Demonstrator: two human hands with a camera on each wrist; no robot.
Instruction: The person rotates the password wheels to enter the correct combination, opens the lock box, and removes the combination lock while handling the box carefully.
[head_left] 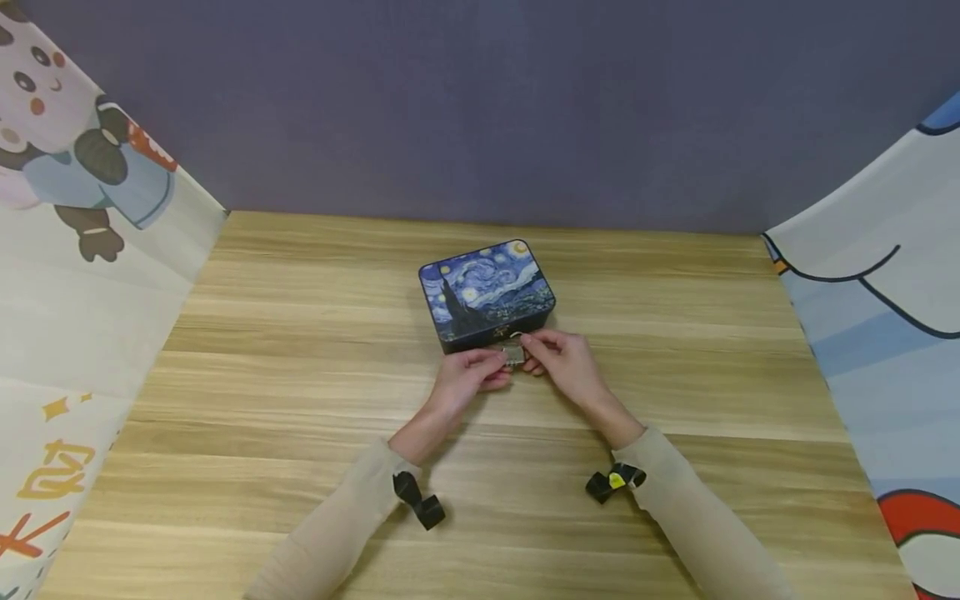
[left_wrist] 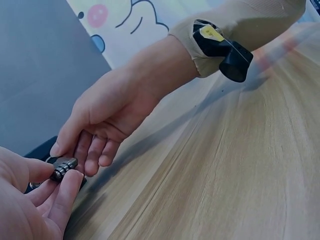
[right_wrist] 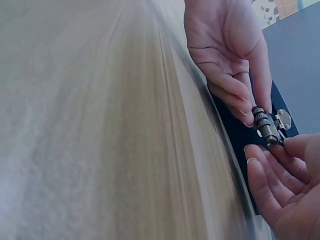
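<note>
A dark box (head_left: 486, 292) with a starry night picture on its lid lies shut in the middle of the wooden table (head_left: 300, 392). At its front hangs a small brass combination padlock (head_left: 513, 356), seen close in the wrist views (left_wrist: 64, 168) (right_wrist: 265, 125), next to a metal hasp (right_wrist: 283, 119). My left hand (head_left: 495, 363) (left_wrist: 60, 182) (right_wrist: 250, 107) pinches the padlock's body between thumb and fingers. My right hand (head_left: 534, 350) (left_wrist: 75, 150) (right_wrist: 274, 150) pinches its other end, thumb on top and fingers curled beneath.
Cartoon-printed cloth screens (head_left: 82, 275) (head_left: 885, 317) stand at the left and right of the table, and a grey backdrop (head_left: 487, 100) closes the far edge. Black wrist-camera straps (head_left: 420, 500) (head_left: 615, 482) sit on both beige sleeves.
</note>
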